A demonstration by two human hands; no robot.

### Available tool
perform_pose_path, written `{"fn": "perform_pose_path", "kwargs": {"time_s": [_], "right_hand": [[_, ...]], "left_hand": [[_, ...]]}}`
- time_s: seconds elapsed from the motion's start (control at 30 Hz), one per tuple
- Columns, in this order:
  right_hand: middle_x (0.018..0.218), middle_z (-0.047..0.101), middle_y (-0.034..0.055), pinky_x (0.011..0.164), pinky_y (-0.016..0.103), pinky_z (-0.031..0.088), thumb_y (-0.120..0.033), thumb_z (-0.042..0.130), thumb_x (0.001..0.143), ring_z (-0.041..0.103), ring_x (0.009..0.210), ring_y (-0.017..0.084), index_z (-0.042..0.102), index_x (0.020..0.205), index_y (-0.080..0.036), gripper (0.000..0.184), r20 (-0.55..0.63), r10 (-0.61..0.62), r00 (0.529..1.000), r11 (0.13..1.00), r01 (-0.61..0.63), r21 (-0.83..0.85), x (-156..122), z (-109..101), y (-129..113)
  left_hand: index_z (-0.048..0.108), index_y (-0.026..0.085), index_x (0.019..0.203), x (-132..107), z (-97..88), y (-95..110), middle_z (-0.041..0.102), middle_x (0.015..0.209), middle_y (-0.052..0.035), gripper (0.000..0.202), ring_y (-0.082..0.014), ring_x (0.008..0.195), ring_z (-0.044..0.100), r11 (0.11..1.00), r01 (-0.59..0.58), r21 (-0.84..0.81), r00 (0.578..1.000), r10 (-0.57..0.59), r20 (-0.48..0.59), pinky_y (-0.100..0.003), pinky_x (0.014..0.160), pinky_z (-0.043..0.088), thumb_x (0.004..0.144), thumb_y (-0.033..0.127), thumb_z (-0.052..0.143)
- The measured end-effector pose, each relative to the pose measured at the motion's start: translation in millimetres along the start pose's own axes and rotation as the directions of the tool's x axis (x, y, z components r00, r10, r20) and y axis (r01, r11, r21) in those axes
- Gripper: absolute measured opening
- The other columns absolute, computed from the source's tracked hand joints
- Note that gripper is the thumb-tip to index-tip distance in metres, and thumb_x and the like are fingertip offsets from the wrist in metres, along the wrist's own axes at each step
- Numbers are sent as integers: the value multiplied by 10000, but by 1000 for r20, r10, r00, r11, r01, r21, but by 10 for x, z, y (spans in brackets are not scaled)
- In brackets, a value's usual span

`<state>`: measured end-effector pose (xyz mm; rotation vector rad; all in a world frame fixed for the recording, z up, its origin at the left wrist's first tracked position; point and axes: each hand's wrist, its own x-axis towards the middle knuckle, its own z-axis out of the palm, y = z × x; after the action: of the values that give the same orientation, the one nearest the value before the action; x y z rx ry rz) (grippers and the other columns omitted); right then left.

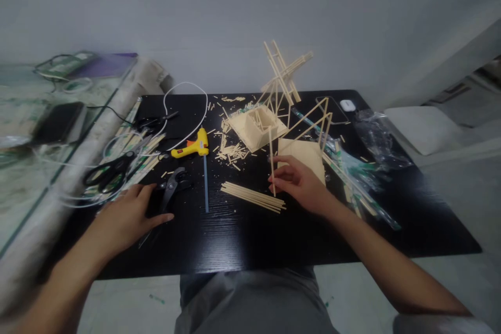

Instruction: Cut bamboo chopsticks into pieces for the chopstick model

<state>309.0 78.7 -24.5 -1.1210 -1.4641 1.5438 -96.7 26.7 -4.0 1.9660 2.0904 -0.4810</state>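
Observation:
Between the thumb and fingers of my right hand (295,180) a thin wooden stick (271,154) stands nearly upright. Just left of it, a row of several matching sticks (252,197) lies on the black table. My left hand (131,214) is spread over the table's left part, thumb apart from the fingers, beside dark-handled pliers (171,188). Black scissors (109,169) lie just beyond its fingers. Behind my right hand are a square wooden board (305,155) with a stick frame and a wooden windmill-like model (258,130) with crossed stick blades.
A yellow glue gun (191,146) with a glue stick in it lies mid-table, its white cord (206,96) looping behind. Cut stick bits (230,151) litter the middle. Plastic packaging (379,138), a phone-like outline (332,109) and a white case (347,105) are at right.

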Motion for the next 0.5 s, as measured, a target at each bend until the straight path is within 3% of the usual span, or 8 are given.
{"fn": "perform_pose_path", "kwargs": {"time_s": [0.13,0.23,0.37,0.5], "right_hand": [[1028,672,20,770,385,643,-236,687,871,762,766,170,437,1467,-274,647,38,-13,999,996,16,-92,45,49,49],[1059,633,20,734,365,631,-222,663,865,760,771,165,419,1507,-293,691,39,-4,999,989,10,-147,23,49,68],[1042,629,12,718,356,625,-239,687,857,745,757,158,365,1535,-288,752,28,10,1000,991,-6,-136,7,40,87],[970,635,-6,706,343,609,-228,686,873,729,754,160,399,1514,-264,703,63,-31,998,990,40,-132,49,57,61]], "left_hand": [[488,95,1489,-18,-32,-5,575,1467,-214,835,-388,1249,649,1000,22,11,999,-22,23,-491,1045,517,857,637,425],[505,100,1480,-30,-46,-42,594,1449,-213,791,-397,1235,660,998,67,9,998,-67,2,-499,1003,533,865,581,382],[571,61,1419,-46,-100,-81,651,1376,-232,753,-402,1196,678,995,88,-41,987,-92,-135,-493,980,534,857,507,343],[671,147,1220,-10,-265,66,759,1140,-141,571,-344,1006,720,977,17,-212,946,-84,-313,-428,900,541,921,531,372]]}}
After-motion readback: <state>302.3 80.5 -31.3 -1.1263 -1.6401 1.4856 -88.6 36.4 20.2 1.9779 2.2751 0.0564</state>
